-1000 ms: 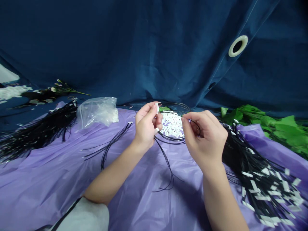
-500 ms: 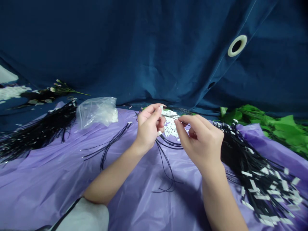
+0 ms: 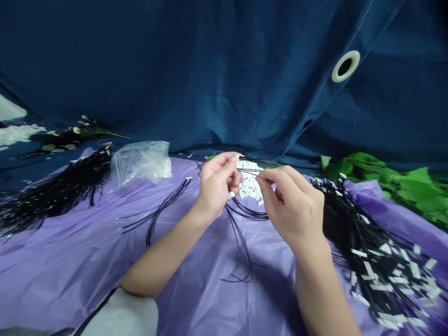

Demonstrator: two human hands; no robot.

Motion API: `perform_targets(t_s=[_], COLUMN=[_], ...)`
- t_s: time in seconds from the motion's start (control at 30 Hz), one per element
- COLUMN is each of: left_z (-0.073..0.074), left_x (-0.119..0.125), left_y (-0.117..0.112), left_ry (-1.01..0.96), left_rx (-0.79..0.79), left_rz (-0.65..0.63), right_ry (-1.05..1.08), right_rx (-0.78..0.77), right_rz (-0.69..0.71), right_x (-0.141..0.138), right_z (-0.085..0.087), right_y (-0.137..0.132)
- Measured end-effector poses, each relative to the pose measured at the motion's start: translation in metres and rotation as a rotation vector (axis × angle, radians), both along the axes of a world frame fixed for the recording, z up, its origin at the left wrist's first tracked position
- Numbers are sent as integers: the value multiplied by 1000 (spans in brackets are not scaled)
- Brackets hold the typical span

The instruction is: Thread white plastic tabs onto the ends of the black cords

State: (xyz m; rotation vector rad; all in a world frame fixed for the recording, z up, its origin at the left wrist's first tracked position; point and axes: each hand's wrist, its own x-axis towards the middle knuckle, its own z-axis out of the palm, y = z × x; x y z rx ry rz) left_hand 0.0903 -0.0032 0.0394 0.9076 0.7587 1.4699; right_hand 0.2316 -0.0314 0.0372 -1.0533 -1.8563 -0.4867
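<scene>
My left hand pinches a small white plastic piece between thumb and forefinger, with another white piece showing lower in the fist. My right hand pinches the end of a thin black cord and holds it close to that white piece. Several black cords hang from my hands and trail over the purple plastic sheet. Behind my hands lies a heap of small white pieces.
A large bundle of black cords with white tags lies at the right. Another black bundle lies at the left, beside a clear plastic bag. A few loose cords lie between. Green leaves sit far right; blue cloth hangs behind.
My right hand has moved left, bringing the cord end close to the white piece in my left hand. The left hand has barely shifted.
</scene>
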Motion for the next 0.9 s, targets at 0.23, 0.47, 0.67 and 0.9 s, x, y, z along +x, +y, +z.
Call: perform_targets(t_s=[0.23, 0.47, 0.67, 0.9], left_z=[0, -2, -3, -7], left_x=[1, 3, 3, 6], left_y=[-2, -5, -5, -3], left_ry=[-1, 23, 17, 1], left_rx=[5, 5, 11, 10], left_rz=[-23, -49, -32, -10], right_ry=[-92, -104, -118, -137], right_rx=[56, 146, 162, 182], right_rz=[-81, -89, -87, -105], right_x=[-4, -13, -14, -14], right_z=[-1, -5, -7, -9], right_y=[-1, 2, 4, 6])
